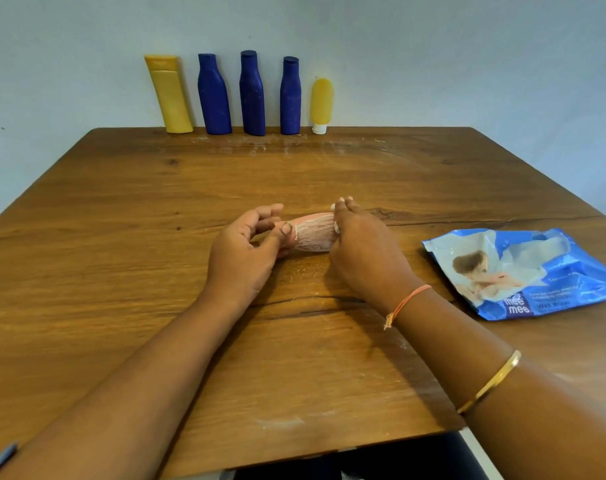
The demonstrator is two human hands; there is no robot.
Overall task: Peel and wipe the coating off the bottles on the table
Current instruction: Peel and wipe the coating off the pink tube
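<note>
Head: bottle point(313, 237) far from table point(121, 271) edges

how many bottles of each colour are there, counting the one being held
blue bottles: 3
yellow bottles: 2
pink bottle: 1
total: 6

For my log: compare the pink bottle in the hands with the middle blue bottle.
The pink bottle lies sideways; the middle blue bottle stands upright. The left hand and right hand hold the pink bottle; the blue bottle is untouched. The pink bottle shows wrinkled whitish film; the blue bottle looks evenly dark. Both are over one wooden table.
</note>
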